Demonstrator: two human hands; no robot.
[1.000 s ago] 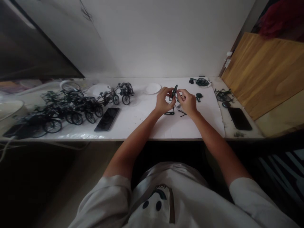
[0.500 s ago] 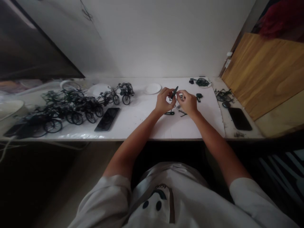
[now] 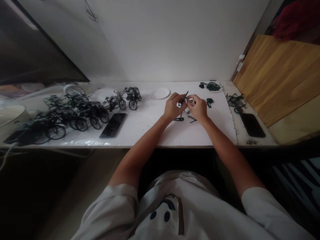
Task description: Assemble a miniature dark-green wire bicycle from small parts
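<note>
Over the middle of the white table (image 3: 155, 133), my left hand (image 3: 174, 106) and my right hand (image 3: 197, 107) meet, both with fingers closed. Between them they pinch a small dark toy-bicycle part (image 3: 184, 97), a thin piece that sticks up and tilts right. What the right fingers grip is too small to make out. Just below the hands, several small dark loose parts (image 3: 179, 119) lie on the table. A little dark piece (image 3: 209, 101) rests to the right of my right hand.
Many finished dark toy bicycles (image 3: 75, 113) crowd the left of the table. A black phone (image 3: 113, 125) lies near them, another phone (image 3: 252, 124) at the right. A white plate (image 3: 161, 93) and a plate of dark parts (image 3: 213, 86) sit at the back. A wooden board (image 3: 277, 76) leans at right.
The dark part held between my hands has turned from a broad, wheel-like outline to a thin edge-on sliver. Both hands stayed in nearly the same place.
</note>
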